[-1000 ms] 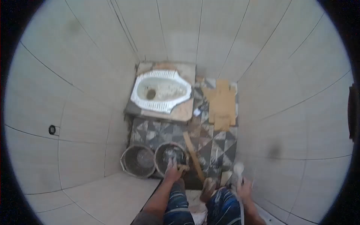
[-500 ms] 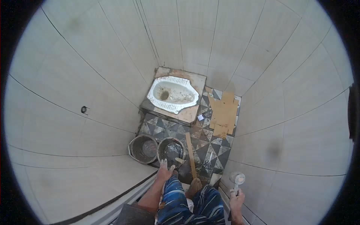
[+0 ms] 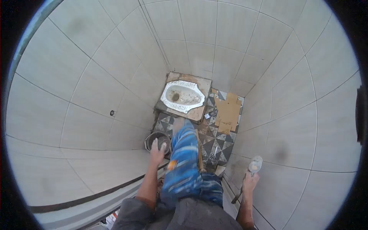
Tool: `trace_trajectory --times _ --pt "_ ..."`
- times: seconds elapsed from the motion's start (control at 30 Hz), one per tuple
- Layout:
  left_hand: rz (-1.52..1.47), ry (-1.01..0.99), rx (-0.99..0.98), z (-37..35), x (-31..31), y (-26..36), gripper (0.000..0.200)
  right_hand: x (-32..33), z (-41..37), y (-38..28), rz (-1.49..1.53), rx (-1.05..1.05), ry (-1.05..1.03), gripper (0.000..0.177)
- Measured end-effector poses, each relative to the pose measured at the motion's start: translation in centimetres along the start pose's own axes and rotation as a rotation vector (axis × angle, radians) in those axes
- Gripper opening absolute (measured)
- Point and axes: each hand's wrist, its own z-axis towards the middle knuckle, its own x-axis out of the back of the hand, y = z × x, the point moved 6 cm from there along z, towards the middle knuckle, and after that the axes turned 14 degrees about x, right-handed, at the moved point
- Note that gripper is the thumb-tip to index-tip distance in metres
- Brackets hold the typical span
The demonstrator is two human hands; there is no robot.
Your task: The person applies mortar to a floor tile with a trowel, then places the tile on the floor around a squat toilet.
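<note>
My left hand (image 3: 157, 153) hangs with its whitened fingers apart and nothing in them, overlapping a grey bucket (image 3: 148, 140) at the left wall. On the other side, my right hand (image 3: 250, 181) grips the handle of a pale, round-headed tool (image 3: 255, 164). Its head carries a whitish lump and lies close to the right wall in this view. Between the hands, my raised left leg in blue patterned trousers (image 3: 185, 153) covers the spot of a second bucket.
A squat toilet (image 3: 191, 87) sits on a raised base at the back. Flattened cardboard (image 3: 227, 113) lies on the patterned floor tiles (image 3: 209, 143) to its right. A wooden strip (image 3: 200, 155) shows beside my leg. Pale tiled walls close in around me.
My left leg has lifted forward toward the toilet base, hiding the second bucket. My left hand has moved up and left; my right hand with the tool has risen and shifted right.
</note>
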Motion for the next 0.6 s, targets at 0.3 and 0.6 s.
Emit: trace_trajectory --times 0.3,0.6 --pt "-0.085 0.305 -0.039 21.0 10.6 8.4 0.087 0.5 10.1 -12.3 0.011 0.262 0.15 0.04" --pt "0.053 -0.37 -0.797 42.2 16.7 58.5 0.07 -20.1 31.4 -28.9 -0.1 0.057 -0.138 0.027"
